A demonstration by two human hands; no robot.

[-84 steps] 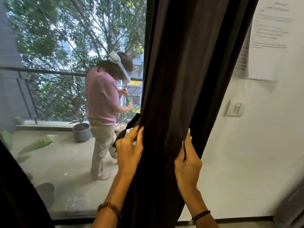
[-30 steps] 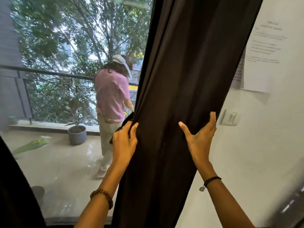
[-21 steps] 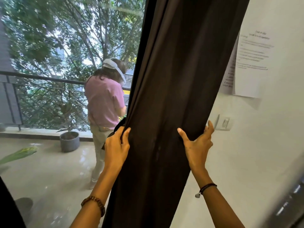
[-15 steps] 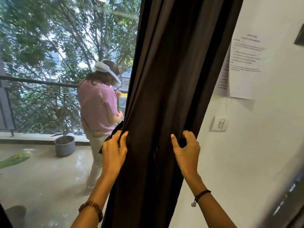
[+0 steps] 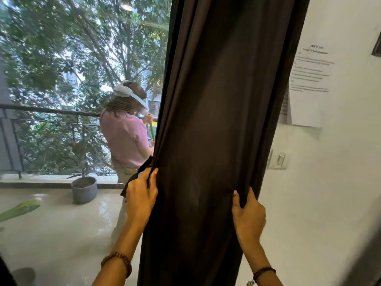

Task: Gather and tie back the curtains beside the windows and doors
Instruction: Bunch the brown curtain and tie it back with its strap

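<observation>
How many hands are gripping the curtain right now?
2. The left hand grips the window-side edge of the dark curtain; the right hand pinches a fold at its wall-side edge.

Curtain (image 5: pixel 216 120): dark brown cloth, matt, fine weave, soft folds. Floor (image 5: pixel 61 234) outside: glossy, reflective. Wall (image 5: pixel 319 203): white, matt. Sheet (image 5: pixel 307 89): plain paper. Switch (image 5: pixel 278 161): smooth plastic. Railing (image 5: pixel 51 110): dark metal. Pot (image 5: pixel 84 189): grey, matt. Bracelet (image 5: pixel 117 261): brown beads, wood-like.
</observation>
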